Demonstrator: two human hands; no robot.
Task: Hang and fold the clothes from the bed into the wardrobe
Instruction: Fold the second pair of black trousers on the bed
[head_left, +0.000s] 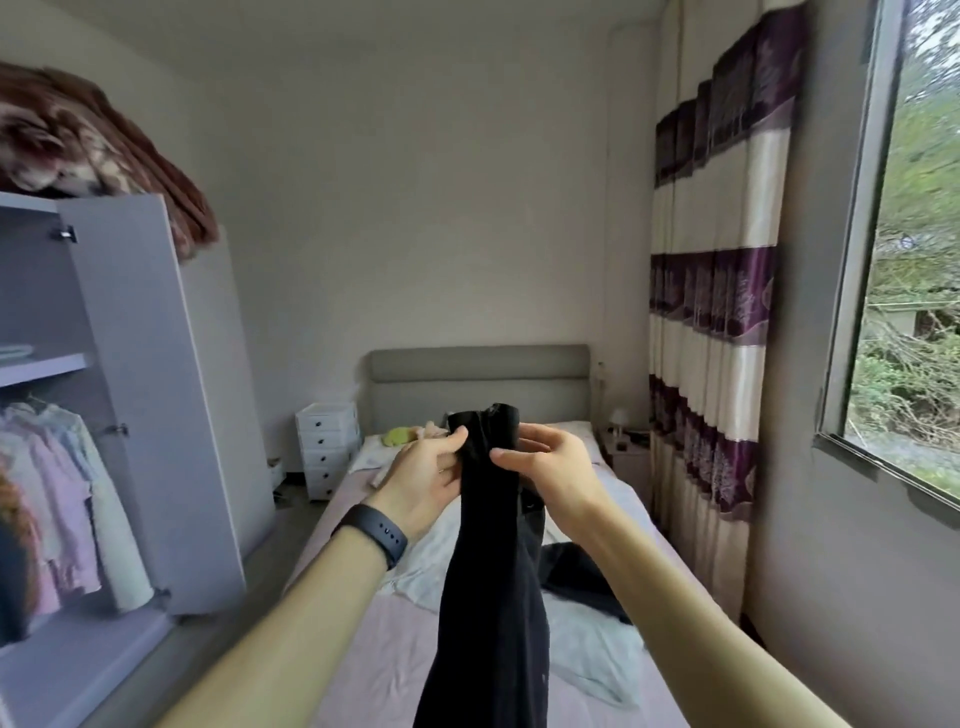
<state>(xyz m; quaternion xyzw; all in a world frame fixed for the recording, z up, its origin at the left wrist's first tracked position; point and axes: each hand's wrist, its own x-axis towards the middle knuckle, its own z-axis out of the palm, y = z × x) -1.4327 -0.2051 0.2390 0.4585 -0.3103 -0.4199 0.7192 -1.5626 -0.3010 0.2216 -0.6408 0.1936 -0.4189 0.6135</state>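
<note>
While hanging mid-frame over the bed (374, 649), the black garment (488, 597) is running off the bottom edge; left hand (426, 478) and right hand (550, 473) are pinching its top, fingers partly hidden.

Both arms extend forward, wrists raised side by side. The left hand (426, 480) and right hand (553, 470) each pinch the black garment (491, 597) between thumb and fingers.

Plain pale walls (441, 208) close a narrow bedroom. Daylight comes through a window (914, 312) on the right, a purple-and-cream striped curtain (717, 312) beside it. A grey headboard (478, 379) stands against the far wall, with a white drawer unit (327, 447) at its left edge. A grey wardrobe (135, 389) stands open on the left.
</note>
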